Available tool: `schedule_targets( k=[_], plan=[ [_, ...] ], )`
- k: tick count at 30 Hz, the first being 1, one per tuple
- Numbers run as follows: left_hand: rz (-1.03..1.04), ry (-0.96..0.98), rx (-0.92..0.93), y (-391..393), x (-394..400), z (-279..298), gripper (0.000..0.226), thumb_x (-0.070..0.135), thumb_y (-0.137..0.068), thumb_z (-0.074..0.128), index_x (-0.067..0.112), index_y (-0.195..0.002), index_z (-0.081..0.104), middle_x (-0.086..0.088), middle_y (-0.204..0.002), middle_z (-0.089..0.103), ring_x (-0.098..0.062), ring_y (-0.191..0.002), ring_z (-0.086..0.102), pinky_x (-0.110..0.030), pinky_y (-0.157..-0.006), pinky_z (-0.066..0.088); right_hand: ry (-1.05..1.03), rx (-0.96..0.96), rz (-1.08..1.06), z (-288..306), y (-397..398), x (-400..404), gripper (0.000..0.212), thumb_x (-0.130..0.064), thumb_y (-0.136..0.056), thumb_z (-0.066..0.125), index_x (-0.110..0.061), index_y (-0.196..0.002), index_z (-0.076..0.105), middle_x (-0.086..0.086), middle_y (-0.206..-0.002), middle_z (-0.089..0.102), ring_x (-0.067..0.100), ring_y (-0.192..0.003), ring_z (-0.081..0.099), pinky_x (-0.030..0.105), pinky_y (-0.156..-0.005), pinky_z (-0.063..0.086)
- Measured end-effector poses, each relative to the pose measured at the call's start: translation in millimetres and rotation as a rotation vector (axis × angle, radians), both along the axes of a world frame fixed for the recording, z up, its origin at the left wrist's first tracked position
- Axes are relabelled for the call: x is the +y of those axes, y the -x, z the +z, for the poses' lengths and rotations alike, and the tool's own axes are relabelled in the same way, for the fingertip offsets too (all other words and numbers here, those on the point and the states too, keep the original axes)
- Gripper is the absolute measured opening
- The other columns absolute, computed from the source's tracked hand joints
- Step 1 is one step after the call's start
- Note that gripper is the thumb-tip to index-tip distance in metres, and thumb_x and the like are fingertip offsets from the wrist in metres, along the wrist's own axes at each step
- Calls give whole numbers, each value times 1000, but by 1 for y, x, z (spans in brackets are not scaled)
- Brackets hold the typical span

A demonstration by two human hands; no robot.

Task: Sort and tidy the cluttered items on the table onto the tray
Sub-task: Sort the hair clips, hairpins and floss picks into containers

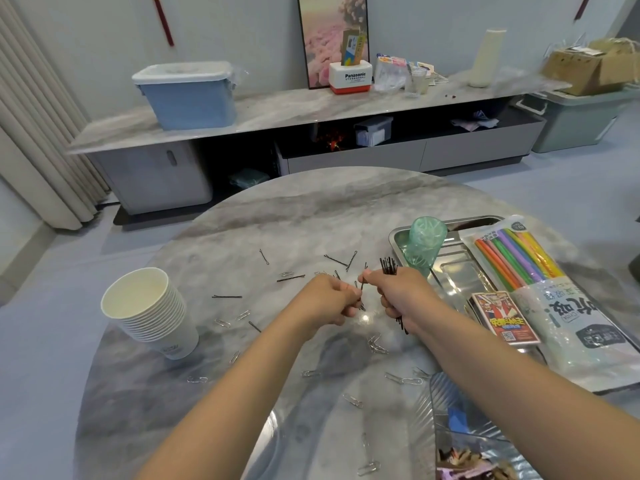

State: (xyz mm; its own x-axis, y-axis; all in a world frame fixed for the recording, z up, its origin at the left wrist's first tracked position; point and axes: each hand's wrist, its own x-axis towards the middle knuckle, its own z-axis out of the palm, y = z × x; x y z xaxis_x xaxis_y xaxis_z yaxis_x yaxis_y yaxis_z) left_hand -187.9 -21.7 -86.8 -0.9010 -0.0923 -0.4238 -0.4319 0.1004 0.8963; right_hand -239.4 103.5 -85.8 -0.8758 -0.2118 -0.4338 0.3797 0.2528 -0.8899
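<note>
My right hand [398,294] grips a bundle of black hairpins [388,265], whose ends stick out above and below the fist. My left hand [329,299] pinches one black hairpin [360,299] and holds it against the right hand's thumb. More black hairpins [227,296] lie scattered on the marble table [294,220], mixed with silver paper clips [377,346]. A steel tray [460,278] stands at the right, just beyond my right hand. It holds a green stack of plastic cups [424,242], a bag of coloured straws [540,282] and a card pack [504,320].
A stack of white paper cups [149,310] stands at the table's left. A clear plastic bag [478,445] lies at the near right edge. Behind the table runs a low cabinet with a blue storage box [187,95] and a white vase [485,57].
</note>
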Motion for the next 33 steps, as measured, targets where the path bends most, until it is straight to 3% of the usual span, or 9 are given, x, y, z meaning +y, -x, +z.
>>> schedule_targets(
  k=[2,4,6,9,14,21,28,33],
  plan=[
    [34,25,12,2,-8,-8,15,15,-92,59,7,-79,60,-3,-74,61,-4,-48,53,-15,-42,37,-18,46,-22,1,0,-1,5,-11,-84,60,-7,-82,57,3,-56,28,14,-46,21,15,-35,16],
    [133,428,89,5,-24,-23,11,20,-90,60,11,-86,64,-1,-86,65,-8,-70,62,-20,-58,43,-19,11,-11,2,-1,-4,4,-8,-84,55,-8,-81,52,2,-54,28,15,-45,19,15,-35,14],
    [185,921,160,2,-44,-42,18,17,-91,54,13,-105,64,-2,-112,61,-20,-107,52,-28,-82,40,11,-74,2,3,-3,-5,13,-7,-86,48,-9,-73,50,-2,-48,29,12,-39,19,14,-35,13],
    [99,1185,213,-6,-67,-70,36,13,-92,48,15,-128,53,1,-134,50,-22,-121,39,-30,-94,29,86,-179,-26,5,-4,-5,25,-4,-85,39,-14,-62,40,-1,-53,29,7,-34,17,13,-32,12],
    [107,1212,304,-5,-75,-82,26,12,-92,48,14,-114,62,-1,-122,59,-24,-114,45,-30,-87,27,147,-236,-55,6,-2,-4,25,-4,-85,35,-14,-63,36,0,-58,27,7,-35,16,12,-32,11],
    [-30,938,362,2,-64,-72,19,0,-84,56,10,-91,71,-4,-96,65,-20,-104,51,-21,-79,35,178,-257,-49,8,-4,-3,23,-3,-86,36,-13,-65,38,0,-58,29,7,-36,17,13,-32,11],
    [-171,1105,405,26,-51,-65,32,8,-91,52,13,-121,61,-4,-115,54,-23,-108,51,-33,-84,44,190,-276,-21,11,-6,-2,22,-5,-88,37,-11,-68,41,1,-57,32,7,-33,19,13,-30,13],
    [-215,1097,422,32,-47,-68,20,6,-90,53,11,-103,68,-2,-107,59,-20,-107,49,-33,-84,43,213,-287,-22,8,-4,0,22,-5,-88,38,-11,-68,43,-1,-54,34,7,-33,19,12,-31,14]
  ],
)
